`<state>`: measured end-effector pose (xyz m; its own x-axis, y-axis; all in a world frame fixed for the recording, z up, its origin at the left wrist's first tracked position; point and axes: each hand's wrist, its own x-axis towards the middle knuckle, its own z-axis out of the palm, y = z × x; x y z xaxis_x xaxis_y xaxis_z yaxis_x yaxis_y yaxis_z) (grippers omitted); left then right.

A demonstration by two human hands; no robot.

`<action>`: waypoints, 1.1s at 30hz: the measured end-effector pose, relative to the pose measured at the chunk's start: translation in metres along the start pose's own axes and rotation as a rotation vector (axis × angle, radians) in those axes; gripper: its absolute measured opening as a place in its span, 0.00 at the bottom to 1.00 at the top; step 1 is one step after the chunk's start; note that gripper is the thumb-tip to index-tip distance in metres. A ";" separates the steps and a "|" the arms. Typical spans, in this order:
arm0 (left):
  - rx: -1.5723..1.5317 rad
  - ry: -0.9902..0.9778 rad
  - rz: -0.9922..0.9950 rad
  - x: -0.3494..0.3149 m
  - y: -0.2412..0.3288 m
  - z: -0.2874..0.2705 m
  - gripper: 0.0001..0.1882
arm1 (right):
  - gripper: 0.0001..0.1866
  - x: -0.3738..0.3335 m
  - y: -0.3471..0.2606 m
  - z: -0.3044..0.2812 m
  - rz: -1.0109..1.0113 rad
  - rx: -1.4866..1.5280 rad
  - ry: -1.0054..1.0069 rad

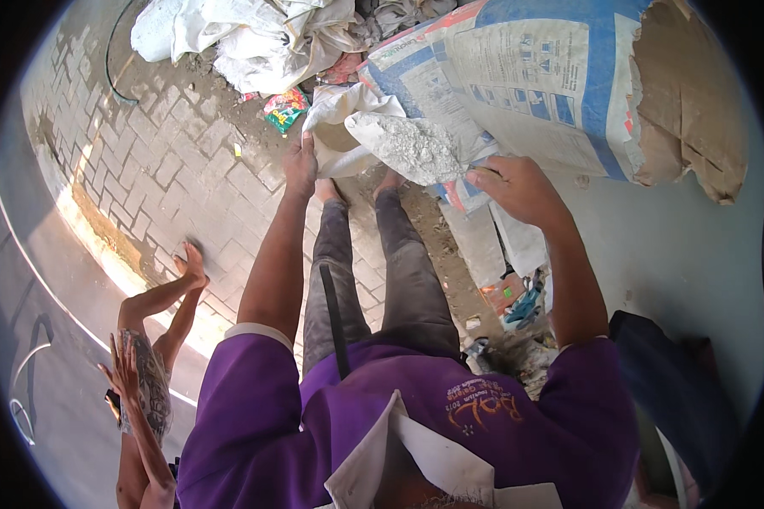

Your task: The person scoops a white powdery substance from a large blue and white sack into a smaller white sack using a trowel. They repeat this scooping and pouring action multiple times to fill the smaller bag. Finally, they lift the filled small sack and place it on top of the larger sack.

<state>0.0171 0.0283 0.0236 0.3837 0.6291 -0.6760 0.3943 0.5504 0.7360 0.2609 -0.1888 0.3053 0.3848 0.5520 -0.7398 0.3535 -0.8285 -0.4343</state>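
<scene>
My left hand [300,166] is closed on the rim of a white sack [335,102], holding its mouth open in front of my legs. In my right hand [518,188] is the handle of what looks like a trowel [361,129], its pointed end reaching over the sack's mouth. Lumpy white powder [416,148] is heaped on it and hides most of the blade. Beyond my right hand lies a big white and blue paper bag [526,76], its right end torn to brown inner paper [683,102]. The inside of the sack's bottom is hidden.
Crumpled white sacks [263,42] are piled at the back, with a green and red packet [286,109] beside them. Grey paving [178,170] runs left to a kerb. Another person's bare legs [165,301] and hand [126,369] show at left. Rubble [518,365] lies along the right wall.
</scene>
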 end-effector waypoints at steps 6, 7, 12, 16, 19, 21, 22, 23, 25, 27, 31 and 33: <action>-0.131 0.047 0.006 -0.010 0.008 -0.005 0.22 | 0.20 0.154 -0.002 0.097 -0.076 -0.409 -0.124; -0.143 0.045 0.011 -0.008 0.006 0.000 0.22 | 0.18 0.181 0.000 0.117 -0.069 -0.426 -0.153; -0.079 -0.042 0.002 -0.008 0.015 0.039 0.21 | 0.12 0.279 0.022 0.231 -0.121 -0.466 -0.064; -0.108 0.081 0.022 -0.005 0.002 0.021 0.21 | 0.14 0.271 -0.005 0.241 0.091 -0.272 0.041; -0.141 0.142 -0.080 -0.019 -0.003 -0.004 0.23 | 0.18 0.238 -0.016 0.234 0.135 -0.263 0.054; 0.192 0.113 -0.133 -0.028 0.010 0.000 0.25 | 0.17 0.225 0.001 0.232 0.156 -0.108 0.198; 0.216 0.121 0.063 -0.016 -0.007 0.009 0.28 | 0.17 0.217 -0.007 0.217 0.114 -0.083 0.169; 0.241 0.063 0.060 -0.002 -0.007 0.026 0.28 | 0.19 0.221 -0.002 0.206 0.183 -0.061 0.163; 0.209 0.093 0.072 -0.005 0.010 0.021 0.26 | 0.15 0.222 -0.004 0.209 0.073 -0.198 0.002; 0.142 0.089 0.094 -0.007 0.015 0.018 0.25 | 0.13 0.234 -0.010 0.213 0.037 -0.300 -0.105; 0.320 0.019 0.143 -0.015 -0.019 0.004 0.25 | 0.13 0.268 -0.020 0.224 -0.052 -0.230 0.066; 0.335 0.060 0.146 -0.011 -0.019 0.008 0.26 | 0.13 0.300 -0.005 0.207 -0.090 -0.177 0.139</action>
<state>0.0117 0.0066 0.0173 0.4103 0.7241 -0.5544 0.5948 0.2483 0.7646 0.1982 -0.0388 -0.0210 0.4543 0.6405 -0.6192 0.5310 -0.7527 -0.3891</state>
